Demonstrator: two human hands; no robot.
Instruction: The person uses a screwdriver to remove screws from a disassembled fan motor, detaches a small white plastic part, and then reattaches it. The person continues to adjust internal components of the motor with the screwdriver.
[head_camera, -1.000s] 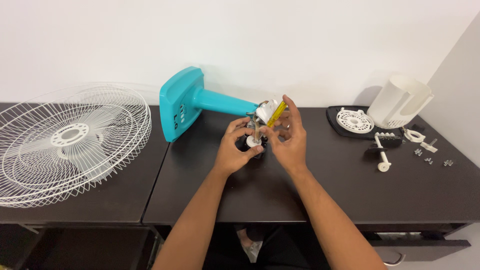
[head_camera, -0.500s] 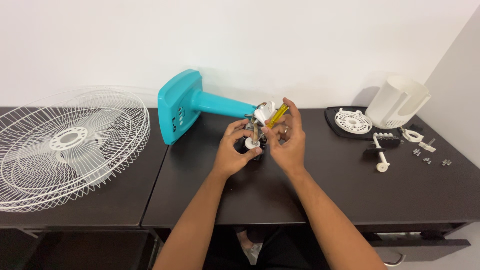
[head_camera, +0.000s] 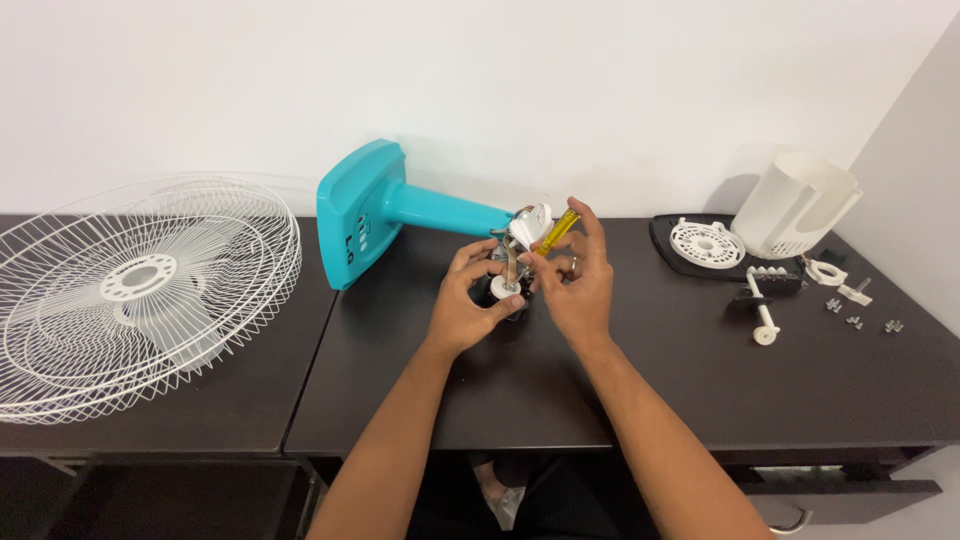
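A teal fan stand (head_camera: 385, 215) lies on its side on the dark table (head_camera: 560, 390), its neck pointing right to a small white and metal motor part (head_camera: 525, 228). My left hand (head_camera: 468, 300) pinches a small white round piece (head_camera: 506, 288) at the end of that part. My right hand (head_camera: 575, 280) is closed around a yellow-handled screwdriver (head_camera: 558, 230), held against the same part. Both hands meet at the middle of the table, and the screwdriver's tip is hidden behind my fingers.
A white wire fan guard (head_camera: 135, 290) lies on the left table. At the right stand a white motor housing (head_camera: 795, 205), a black plate holding a white round grille (head_camera: 705, 243), a white knob (head_camera: 765, 325) and several small loose screws (head_camera: 860, 320). A drawer (head_camera: 840, 490) sticks out lower right.
The view has shifted slightly. My hands stay at the motor part with only small finger movements, and the screwdriver is held at much the same angle.
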